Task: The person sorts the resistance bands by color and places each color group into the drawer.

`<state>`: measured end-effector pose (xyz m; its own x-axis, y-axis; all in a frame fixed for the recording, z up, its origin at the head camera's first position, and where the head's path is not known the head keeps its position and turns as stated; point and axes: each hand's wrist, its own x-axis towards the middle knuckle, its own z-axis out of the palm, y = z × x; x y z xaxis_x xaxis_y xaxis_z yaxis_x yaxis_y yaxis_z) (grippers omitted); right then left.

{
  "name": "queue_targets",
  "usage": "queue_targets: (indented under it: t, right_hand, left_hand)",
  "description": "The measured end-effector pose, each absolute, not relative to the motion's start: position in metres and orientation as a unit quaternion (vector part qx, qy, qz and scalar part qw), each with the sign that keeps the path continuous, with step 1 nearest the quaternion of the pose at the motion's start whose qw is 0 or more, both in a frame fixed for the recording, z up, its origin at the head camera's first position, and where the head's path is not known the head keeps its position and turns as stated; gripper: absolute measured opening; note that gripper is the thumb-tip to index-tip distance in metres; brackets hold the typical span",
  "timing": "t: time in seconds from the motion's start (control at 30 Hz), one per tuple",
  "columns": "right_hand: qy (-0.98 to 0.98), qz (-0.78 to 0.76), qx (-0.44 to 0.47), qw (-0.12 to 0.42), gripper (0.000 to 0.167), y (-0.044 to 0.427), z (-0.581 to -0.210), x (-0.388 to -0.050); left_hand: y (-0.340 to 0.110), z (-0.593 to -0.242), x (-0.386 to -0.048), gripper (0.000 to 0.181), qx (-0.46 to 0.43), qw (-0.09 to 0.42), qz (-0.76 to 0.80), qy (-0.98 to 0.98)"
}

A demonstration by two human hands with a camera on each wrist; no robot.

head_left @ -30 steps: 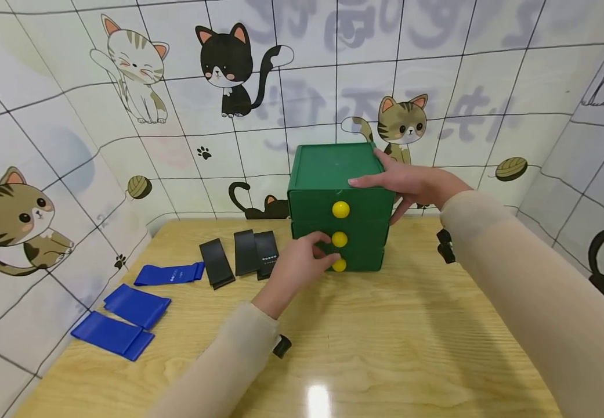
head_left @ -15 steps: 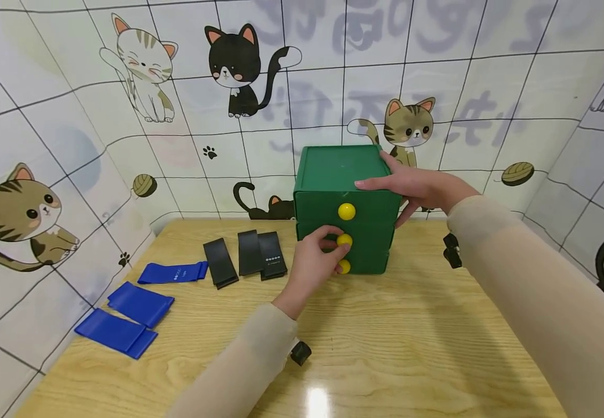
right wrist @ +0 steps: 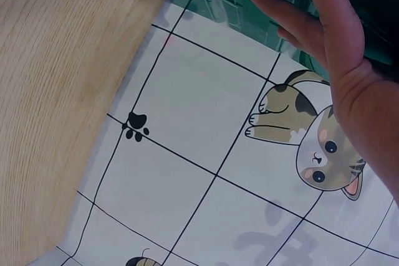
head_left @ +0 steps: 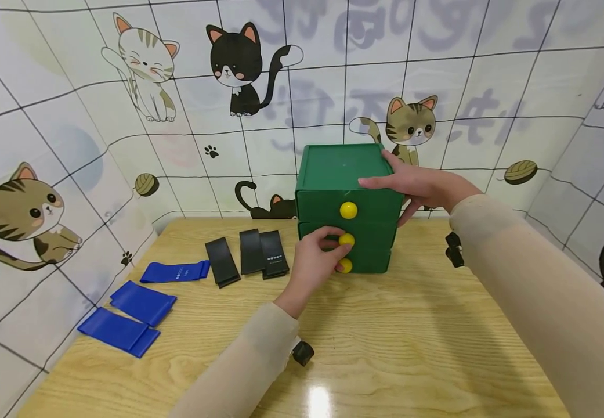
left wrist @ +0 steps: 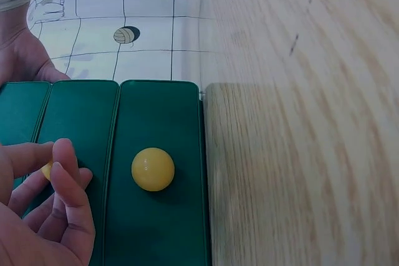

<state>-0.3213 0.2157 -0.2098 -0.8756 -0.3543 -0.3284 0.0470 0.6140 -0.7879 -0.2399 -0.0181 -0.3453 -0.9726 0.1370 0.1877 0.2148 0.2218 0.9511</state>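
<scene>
A green three-drawer box (head_left: pixel 333 203) stands on the table by the wall, its drawers pushed in. Each drawer front carries a round yellow knob, such as the top knob (head_left: pixel 348 210). My left hand (head_left: pixel 314 258) pinches the middle knob (head_left: pixel 347 239) between thumb and fingers; in the left wrist view the fingers hide most of it. Below it sits the bottom knob (left wrist: pixel 153 169). My right hand (head_left: pixel 416 183) rests on the box's upper right edge, thumb on top. Extended fingers (right wrist: pixel 280 14) lie along the box's side in the right wrist view.
To the left on the wooden table (head_left: pixel 385 348) lie several flat blue bands (head_left: pixel 142 303) and several black bands (head_left: pixel 222 261). Behind and beside the table hangs a white grid-patterned sheet (head_left: pixel 187 145) with cartoon cats.
My left hand has moved slightly right and up and closed its fingers on the middle knob. The right hand keeps its place on the box. The head view has shifted slightly.
</scene>
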Motion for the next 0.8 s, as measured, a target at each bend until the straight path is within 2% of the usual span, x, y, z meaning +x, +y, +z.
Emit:
queue_targets:
  t: [0.5, 0.8]
  right_hand:
    - [0.865, -0.436, -0.082, 0.233, 0.126, 0.216, -0.211, -0.323]
    - [0.864, -0.442, -0.079, 0.226, 0.126, 0.216, -0.211, -0.322]
  left_hand:
    - [-0.018, -0.347, -0.224, 0.026, -0.101, 0.028, -0.63, -0.77]
    - [-0.022, -0.352, -0.204, 0.025, -0.094, 0.015, -0.636, -0.766]
